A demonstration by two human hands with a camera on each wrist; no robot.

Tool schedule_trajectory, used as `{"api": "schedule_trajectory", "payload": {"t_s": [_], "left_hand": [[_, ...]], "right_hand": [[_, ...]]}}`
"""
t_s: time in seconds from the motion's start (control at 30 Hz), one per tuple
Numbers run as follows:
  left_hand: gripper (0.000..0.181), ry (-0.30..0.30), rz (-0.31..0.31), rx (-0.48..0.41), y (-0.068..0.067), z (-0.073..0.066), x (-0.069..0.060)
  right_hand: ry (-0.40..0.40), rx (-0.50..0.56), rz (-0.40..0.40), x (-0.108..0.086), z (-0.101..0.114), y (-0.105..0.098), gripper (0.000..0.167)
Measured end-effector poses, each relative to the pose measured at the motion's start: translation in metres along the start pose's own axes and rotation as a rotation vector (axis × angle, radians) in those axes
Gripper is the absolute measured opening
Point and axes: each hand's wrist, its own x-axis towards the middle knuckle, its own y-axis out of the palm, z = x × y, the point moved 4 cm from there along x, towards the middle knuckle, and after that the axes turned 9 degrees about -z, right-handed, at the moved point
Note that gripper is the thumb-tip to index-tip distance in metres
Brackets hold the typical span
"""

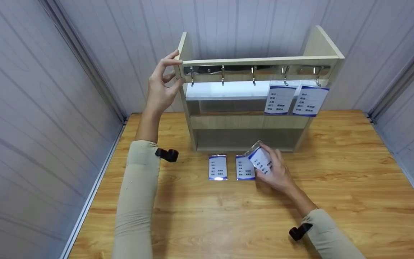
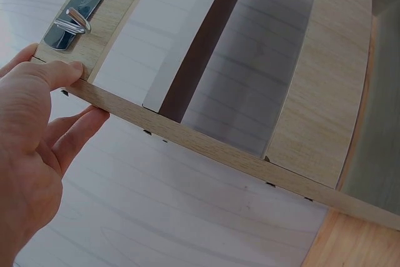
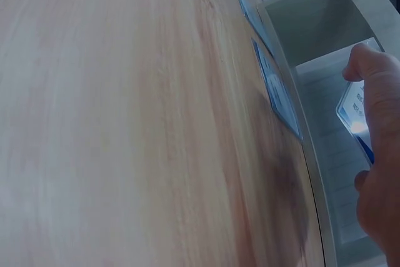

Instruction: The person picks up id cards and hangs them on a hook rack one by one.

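Badge in the right hand, just in front of the shelf's foot, right of its centre line. Grip: thumb and fingers pinch the badge by its sides; it lies to the left of the palm. Long axis slants, top end leaning left and toward the shelf, bottom end right and away. Middle hook, high on the shelf's front, stands almost straight above it in the head view, so height and tilt look like the gap that matters. Right hand much nearer the badge; left hand holds the shelf's upper left corner, fingers closed on the side board. Two flat badges lie before the shelf's foot; whether the held one touches its neighbour, cannot tell. Two hanging badges at the shelf's right.
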Motion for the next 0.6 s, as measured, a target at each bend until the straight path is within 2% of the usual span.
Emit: {"api": "schedule_trajectory", "payload": {"t_s": [0.13, 0.37, 0.6], "left_hand": [[0.041, 0.014, 0.001, 0.007, 0.000, 0.000, 0.000], [0.040, 0.004, 0.002, 0.014, 0.000, 0.001, 0.001], [0.040, 0.000, 0.000, 0.011, 0.000, 0.001, 0.000]], "right_hand": [[-0.034, 0.010, -0.045, 0.001, 0.004, -0.001, 0.095], [-0.114, 0.009, -0.174, 0.004, 0.015, -0.003, 0.094], [-0.155, 0.027, -0.247, 0.007, 0.026, -0.002, 0.095]]}}
